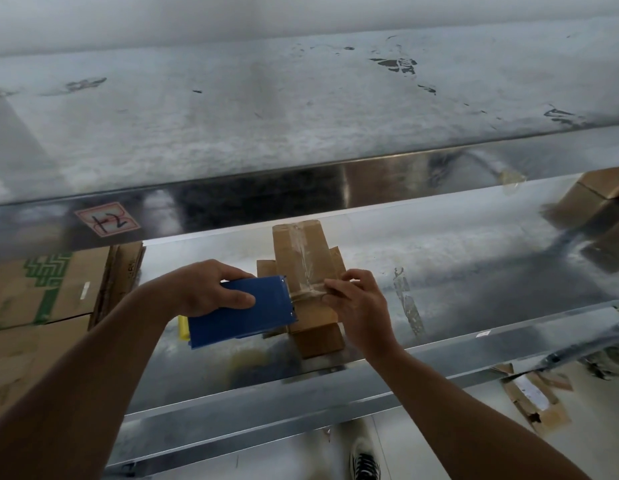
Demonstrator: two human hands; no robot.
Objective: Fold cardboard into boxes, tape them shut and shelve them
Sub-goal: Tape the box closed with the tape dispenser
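In the middle of the frame a small brown cardboard box (294, 254) stands on the lower metal shelf (474, 265), its flaps closed and a strip of clear tape running along its top. The left hand (204, 285) grips a blue tape dispenser (242, 317) just left of the box, with the fingers curled round its body. The right hand (361, 306) pinches the free end of the clear tape (306, 293), fingers (339, 289) pressed together on it, and the tape is stretched across the box from the dispenser's mouth. Larger cartons (41, 292) with green print sit at the left edge. Another brown box (595, 199) lies at the upper right. Cardboard scraps (536, 400) lie on the floor at the lower right.
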